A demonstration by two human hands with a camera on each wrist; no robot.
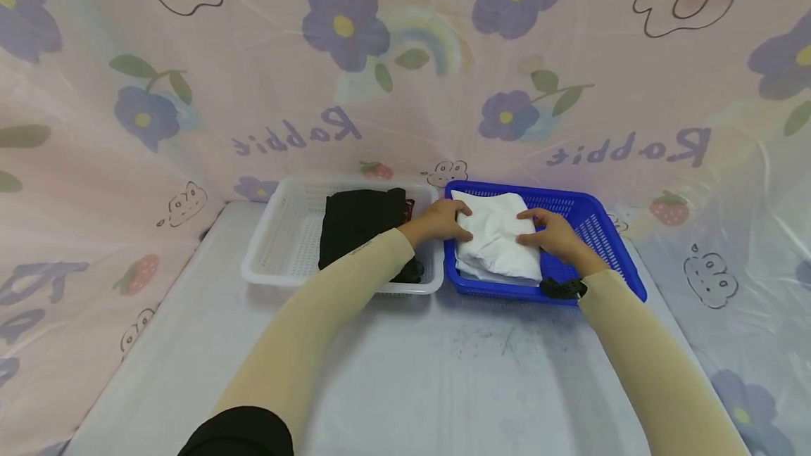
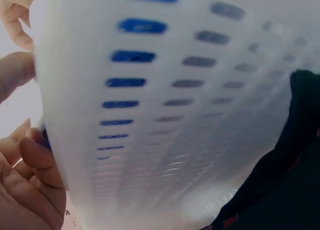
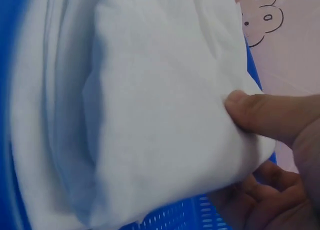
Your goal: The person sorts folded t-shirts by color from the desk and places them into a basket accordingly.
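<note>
A folded white cloth garment point(image 1: 497, 231) lies in the left part of a blue plastic basket point(image 1: 610, 234). My left hand point(image 1: 441, 220) holds its left edge, thumb nearer me and fingertips farther back. On the opposite edge, my right hand point(image 1: 557, 236) pinches the cloth. In the right wrist view the right thumb point(image 3: 257, 112) presses on top of the fold while the other fingers sit underneath. Several layers show along the garment's side there. The white basket's slotted wall point(image 2: 75, 89) fills much of the left wrist view.
A white plastic basket point(image 1: 265, 248) stands against the blue one on its left. Folded black clothing point(image 1: 357, 220) lies in it, with a dark red patterned piece point(image 1: 408, 211) at its side. Behind both baskets rises a printed curtain point(image 1: 418, 111). The white tabletop point(image 1: 443, 385) extends toward me.
</note>
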